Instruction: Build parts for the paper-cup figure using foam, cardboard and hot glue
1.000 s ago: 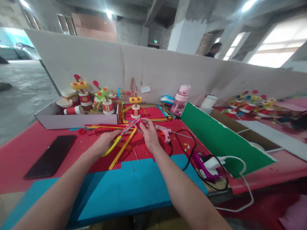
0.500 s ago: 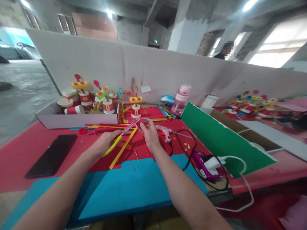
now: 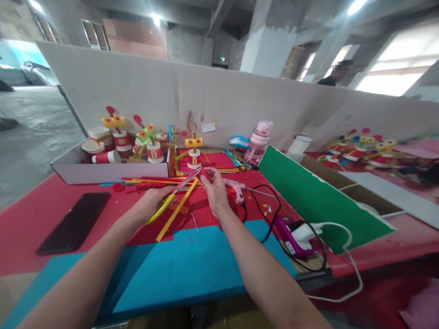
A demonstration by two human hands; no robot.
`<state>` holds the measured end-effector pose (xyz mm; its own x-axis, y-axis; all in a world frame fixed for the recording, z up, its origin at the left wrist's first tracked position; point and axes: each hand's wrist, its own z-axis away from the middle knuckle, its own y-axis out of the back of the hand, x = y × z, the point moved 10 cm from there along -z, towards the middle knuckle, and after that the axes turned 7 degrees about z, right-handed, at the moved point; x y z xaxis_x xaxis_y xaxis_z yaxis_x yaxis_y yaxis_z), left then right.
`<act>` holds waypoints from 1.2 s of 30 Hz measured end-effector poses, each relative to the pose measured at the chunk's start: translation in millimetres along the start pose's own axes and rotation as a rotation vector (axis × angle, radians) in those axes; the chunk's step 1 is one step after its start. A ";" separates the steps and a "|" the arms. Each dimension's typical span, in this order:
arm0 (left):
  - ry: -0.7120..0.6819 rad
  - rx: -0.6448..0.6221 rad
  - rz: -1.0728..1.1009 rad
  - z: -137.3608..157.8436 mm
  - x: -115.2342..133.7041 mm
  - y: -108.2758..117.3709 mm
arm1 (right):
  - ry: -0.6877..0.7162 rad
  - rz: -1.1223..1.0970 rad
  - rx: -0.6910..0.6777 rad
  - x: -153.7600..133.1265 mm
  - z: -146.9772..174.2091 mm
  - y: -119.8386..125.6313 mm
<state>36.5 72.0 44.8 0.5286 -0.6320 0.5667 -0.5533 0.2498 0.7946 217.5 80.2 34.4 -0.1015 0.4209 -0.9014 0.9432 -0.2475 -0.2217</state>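
Note:
My left hand (image 3: 155,204) is closed on the yellow-handled scissors (image 3: 162,212), whose blades point up and right. My right hand (image 3: 216,191) pinches a small red paper piece (image 3: 203,174) at the blade tips. Its exact shape is partly hidden by my fingers. Below the blades, a yellow paper strip (image 3: 176,210) lies slantwise on the red table covering. More yellow and red strips (image 3: 132,181) lie behind my left hand. Just beyond the blades stands a paper-cup figure (image 3: 194,157) with a yellow head and folded paper arms.
A white box (image 3: 113,172) of cup figures stands at the back left, with a black phone (image 3: 73,223) in front. On the right are a pink glue gun (image 3: 236,189), its cord, a purple power strip (image 3: 295,242) and a green-sided box (image 3: 318,201). Blue sheet (image 3: 178,269) covers the front.
My hands and the scissors have barely moved, with only a slight shift of the right fingers at the red paper. The person behind the partition has moved right.

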 end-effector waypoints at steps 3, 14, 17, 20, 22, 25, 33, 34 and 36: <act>-0.002 -0.004 0.004 1.1 4.2 1.3 | 0.011 0.009 0.003 -1.5 -0.6 1.4; -0.017 0.082 0.037 -1.0 -3.0 6.4 | -0.074 -0.155 -0.026 2.2 4.1 -8.7; -0.010 0.073 0.004 -1.9 -11.4 3.0 | -0.100 -0.164 -0.056 4.4 6.0 -14.0; -0.008 0.039 -0.008 -2.5 -15.4 -2.2 | -0.095 -0.143 -0.043 5.4 6.1 -12.2; -0.017 0.021 -0.002 -2.8 -14.3 -4.7 | -0.082 -0.123 -0.031 5.5 5.7 -10.0; -0.015 0.032 -0.024 -2.3 -10.6 -3.5 | -0.071 -0.085 -0.012 5.7 4.9 -7.5; 0.064 0.265 -0.069 1.7 -16.6 29.5 | -0.204 -0.382 -0.007 8.3 2.3 -3.0; 0.059 0.288 -0.096 1.3 -18.2 32.9 | -0.245 -0.435 -0.003 11.0 2.4 -1.6; 0.017 0.333 -0.173 0.3 -17.3 38.5 | -0.316 -0.503 -0.011 15.9 3.2 -0.5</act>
<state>5.9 92.4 65.5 0.6416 -0.6313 0.4357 -0.6324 -0.1137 0.7663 214.4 84.3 19.0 -0.6245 0.2034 -0.7541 0.7580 -0.0751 -0.6480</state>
